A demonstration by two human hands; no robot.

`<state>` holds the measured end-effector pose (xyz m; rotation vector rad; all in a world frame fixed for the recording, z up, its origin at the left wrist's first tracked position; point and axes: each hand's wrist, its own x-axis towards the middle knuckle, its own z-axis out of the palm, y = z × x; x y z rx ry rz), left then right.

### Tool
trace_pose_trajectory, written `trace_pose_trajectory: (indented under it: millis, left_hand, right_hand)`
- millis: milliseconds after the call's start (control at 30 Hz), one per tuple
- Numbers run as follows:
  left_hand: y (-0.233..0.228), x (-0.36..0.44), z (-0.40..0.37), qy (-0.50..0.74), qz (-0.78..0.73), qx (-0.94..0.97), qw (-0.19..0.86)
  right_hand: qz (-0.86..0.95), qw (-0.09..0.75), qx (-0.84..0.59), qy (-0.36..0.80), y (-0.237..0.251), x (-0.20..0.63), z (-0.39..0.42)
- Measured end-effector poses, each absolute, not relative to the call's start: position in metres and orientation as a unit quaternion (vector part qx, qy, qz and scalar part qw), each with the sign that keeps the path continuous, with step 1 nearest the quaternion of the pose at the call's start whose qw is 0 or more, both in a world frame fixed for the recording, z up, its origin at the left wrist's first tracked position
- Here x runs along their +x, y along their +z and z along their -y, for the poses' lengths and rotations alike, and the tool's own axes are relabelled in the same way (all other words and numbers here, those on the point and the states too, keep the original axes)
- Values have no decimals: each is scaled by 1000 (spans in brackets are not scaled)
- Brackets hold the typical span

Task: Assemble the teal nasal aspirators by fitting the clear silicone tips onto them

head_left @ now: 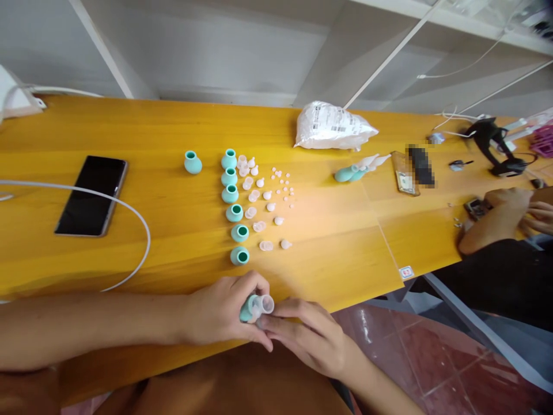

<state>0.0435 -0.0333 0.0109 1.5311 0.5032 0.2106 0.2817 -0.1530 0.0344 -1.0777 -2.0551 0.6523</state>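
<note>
My left hand (pixel 220 311) grips a teal bulb (pixel 247 309); right hand (pixel 309 337) pinches its clear cap (pixel 265 304) (seemingly fitted on), near the table (pixel 337 253) edge.

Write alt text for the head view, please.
Both hands, left hand and right hand, hold a teal bulb with a clear cap above a yellow table. Behind stand a row of teal bulbs, clear parts and a phone.

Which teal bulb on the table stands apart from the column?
The lone teal bulb left of the column of six, near the phone; the others line up.
</note>
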Motion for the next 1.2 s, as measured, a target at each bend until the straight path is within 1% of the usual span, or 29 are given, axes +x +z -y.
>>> trace_pose_trajectory:
  millis: [100, 267, 333, 400, 467, 533, 567, 633, 667, 700, 833, 967, 1200]
  left_hand:
    - [12, 44, 31, 86, -195, 703, 679]
    - [12, 45, 34, 76, -184, 688, 698]
    - [13, 45, 34, 75, -182, 678, 708]
    - [14, 44, 33, 86, -177, 677, 709]
    - [13, 44, 32, 101, -168, 682, 705]
    - [11, 44, 32, 108, -160, 689, 699]
    - [9, 44, 32, 109, -158, 691, 697]
    - [5, 44, 33, 108, -152, 698, 691]
    - [3, 44, 34, 107, -149, 703, 687]
    - [1, 43, 35, 108, -144, 708, 683]
    - [-5, 42, 38, 110, -111, 725, 671]
    - [-7, 43, 37, 116, -103, 723, 673]
    - [-8, 43, 35, 105, -101, 724, 675]
  right_hand:
    - [780, 364, -420, 289, 33, 283, 149]
    - [733, 380, -399, 399, 27, 284, 143]
    - [720, 382, -382, 435, 30, 287, 142]
    - [709, 393, -380, 445, 37, 298, 135]
    - [699, 427, -421, 390, 45, 318, 119]
    - [675, 461, -512, 266, 47, 345, 90]
    - [657, 455, -564, 208, 43, 360, 73]
    - [651, 392, -634, 145, 27, 385, 36]
    - [663, 344, -650, 142, 16, 395, 20]
    - [670, 324, -652, 145, 5, 402, 6]
    - [688, 293, -646, 152, -24, 411, -15]
    - [695, 279, -645, 150, -21, 411, -11]
    - [721, 265, -630, 113, -16, 402, -12]
